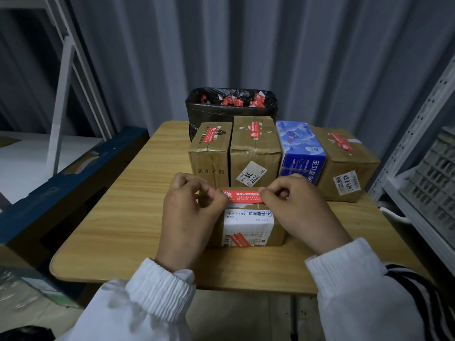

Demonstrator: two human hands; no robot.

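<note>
Head: sticker [242, 196] along box [247, 226] edge

wall [270, 45]: grey corrugated metal, far side | table [118, 217]: light wood grain, rounded corners, centre | left: white shelf frame [61, 94], blue-edged platform [73, 178] just beside the table | right: pale perforated steel rack [418, 134] | floor [234, 316]: grey, near | light: dim, cool

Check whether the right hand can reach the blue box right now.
Probably yes: the blue box stands just behind the right hand with nothing between them. But its fingers pinch one end of the red sticker, so it would need to let go first.
</note>
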